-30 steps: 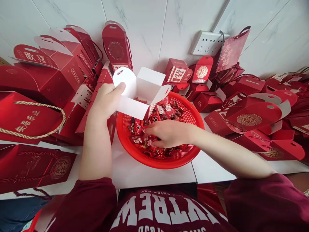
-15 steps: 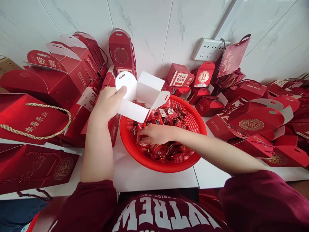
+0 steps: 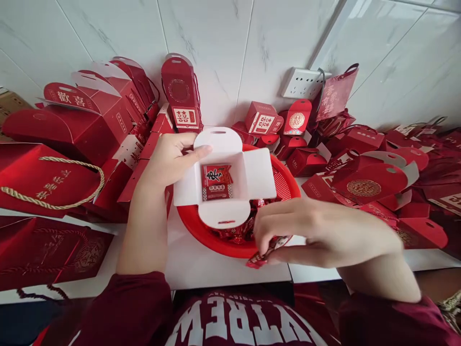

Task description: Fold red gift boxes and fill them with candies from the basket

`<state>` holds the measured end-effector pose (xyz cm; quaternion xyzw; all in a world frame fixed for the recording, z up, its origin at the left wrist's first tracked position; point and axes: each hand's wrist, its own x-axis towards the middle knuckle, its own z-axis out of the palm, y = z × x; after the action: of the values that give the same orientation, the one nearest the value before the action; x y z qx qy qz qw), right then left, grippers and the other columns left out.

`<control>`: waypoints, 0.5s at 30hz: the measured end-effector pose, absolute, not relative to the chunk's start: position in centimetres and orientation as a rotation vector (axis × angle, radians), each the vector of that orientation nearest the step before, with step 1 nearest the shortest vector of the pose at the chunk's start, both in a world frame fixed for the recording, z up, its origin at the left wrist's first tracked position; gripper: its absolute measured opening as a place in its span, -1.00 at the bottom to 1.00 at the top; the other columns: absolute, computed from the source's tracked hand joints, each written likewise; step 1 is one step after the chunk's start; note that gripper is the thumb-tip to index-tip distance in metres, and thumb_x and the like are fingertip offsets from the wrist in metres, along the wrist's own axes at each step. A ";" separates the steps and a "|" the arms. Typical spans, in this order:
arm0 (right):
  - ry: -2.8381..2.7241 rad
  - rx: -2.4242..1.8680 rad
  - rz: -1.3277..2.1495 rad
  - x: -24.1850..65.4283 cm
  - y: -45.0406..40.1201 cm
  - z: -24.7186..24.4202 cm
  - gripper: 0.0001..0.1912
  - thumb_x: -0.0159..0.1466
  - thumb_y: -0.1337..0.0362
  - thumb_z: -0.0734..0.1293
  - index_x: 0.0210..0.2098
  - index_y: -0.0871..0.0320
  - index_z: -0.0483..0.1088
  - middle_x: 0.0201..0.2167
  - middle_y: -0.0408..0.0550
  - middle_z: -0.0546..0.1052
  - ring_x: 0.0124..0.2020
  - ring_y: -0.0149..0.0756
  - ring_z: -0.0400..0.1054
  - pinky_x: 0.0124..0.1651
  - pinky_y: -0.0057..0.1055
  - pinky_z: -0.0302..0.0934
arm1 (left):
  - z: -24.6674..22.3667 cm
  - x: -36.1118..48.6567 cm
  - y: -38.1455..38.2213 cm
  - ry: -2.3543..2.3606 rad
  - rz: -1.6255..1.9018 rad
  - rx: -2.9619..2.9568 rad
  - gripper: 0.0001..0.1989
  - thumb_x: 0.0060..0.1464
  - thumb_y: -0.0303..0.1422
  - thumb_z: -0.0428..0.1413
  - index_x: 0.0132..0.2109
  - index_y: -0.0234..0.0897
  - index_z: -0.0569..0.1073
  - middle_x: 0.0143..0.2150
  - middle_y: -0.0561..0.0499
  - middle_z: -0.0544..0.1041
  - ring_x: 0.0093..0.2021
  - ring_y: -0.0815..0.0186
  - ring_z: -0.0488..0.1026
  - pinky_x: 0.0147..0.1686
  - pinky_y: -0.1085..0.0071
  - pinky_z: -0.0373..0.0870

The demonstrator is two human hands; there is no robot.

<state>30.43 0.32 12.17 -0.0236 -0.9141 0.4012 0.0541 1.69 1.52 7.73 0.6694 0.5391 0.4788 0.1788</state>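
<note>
Basket (image 3: 196,232): red, on the table, partly beneath the box. Box (image 3: 225,212): open, at least 2 packets (image 3: 216,175) inside; left hand (image 3: 167,161) pinches its far rounded flap, thumb inside. Right hand (image 3: 306,230): fingers nearly closed on a small wrapped item (image 3: 257,262) beside the basket's near rim. Advisable: mouth upward, flaps spread, light pinch against creasing, item low before release. Against the earlier frame: box mouth faces the camera more squarely; right hand is out of the basket

A white-lined box (image 3: 258,175), flaps spread, holds red packets (image 3: 217,182) above a basket (image 3: 293,185); a wrapped sweet (image 3: 257,261) is near.
</note>
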 end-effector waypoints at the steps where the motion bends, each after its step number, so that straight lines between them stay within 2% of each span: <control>1: -2.738 -0.072 1.141 31.1 0.3 13.1 -0.89 0.36 0.41 0.32 -0.14 0.19 0.47 -0.23 0.00 0.56 -0.20 -0.34 0.45 -0.18 -0.42 0.33 | 7.8 2.0 1.4 1.451 1.346 1.872 -0.73 0.04 -0.16 0.26 -0.35 -0.32 0.55 -0.42 0.02 0.52 -0.39 0.33 0.41 -0.42 0.45 0.30; 6: -2.605 -0.168 0.663 32.0 1.3 16.0 -0.84 0.36 0.35 0.34 -0.11 0.04 0.53 -0.23 -0.10 0.59 -0.16 -0.32 0.48 -0.13 -0.39 0.37 | 7.8 3.5 1.3 1.213 1.010 1.847 -0.77 0.00 -0.21 0.30 -0.35 -0.31 0.54 -0.40 0.04 0.53 -0.40 0.38 0.42 -0.40 0.49 0.32; 10: -2.763 -0.138 0.505 29.1 1.6 14.4 -0.79 0.40 0.39 0.26 -0.06 0.14 0.51 -0.18 -0.04 0.58 -0.18 -0.31 0.45 -0.15 -0.36 0.34 | 6.9 4.3 2.2 1.108 0.744 1.935 -0.72 0.08 -0.15 0.22 -0.36 -0.31 0.52 -0.45 0.07 0.46 -0.45 0.39 0.35 -0.47 0.48 0.22; 13: -3.086 -0.145 0.331 26.4 1.5 11.9 -0.69 0.33 0.59 0.18 -0.20 0.21 0.51 -0.32 -0.05 0.57 -0.32 -0.32 0.42 -0.37 -0.40 0.22 | 6.3 4.8 2.9 1.041 0.672 1.993 -0.66 0.12 -0.11 0.18 -0.43 -0.31 0.44 -0.49 0.09 0.37 -0.46 0.40 0.28 -0.48 0.46 0.16; 15: -3.249 -0.191 0.179 25.0 1.5 10.1 -0.68 0.26 0.64 0.18 -0.34 0.22 0.49 -0.41 -0.06 0.55 -0.45 -0.35 0.38 -0.44 -0.40 0.14 | 6.1 5.0 3.0 1.028 0.679 2.009 -0.65 0.13 -0.12 0.17 -0.44 -0.31 0.42 -0.48 0.10 0.35 -0.44 0.40 0.27 -0.44 0.45 0.17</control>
<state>24.98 1.50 10.09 -0.0584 -0.9951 0.0547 -0.0588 5.02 2.99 6.07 0.7877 0.4031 0.2663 0.3822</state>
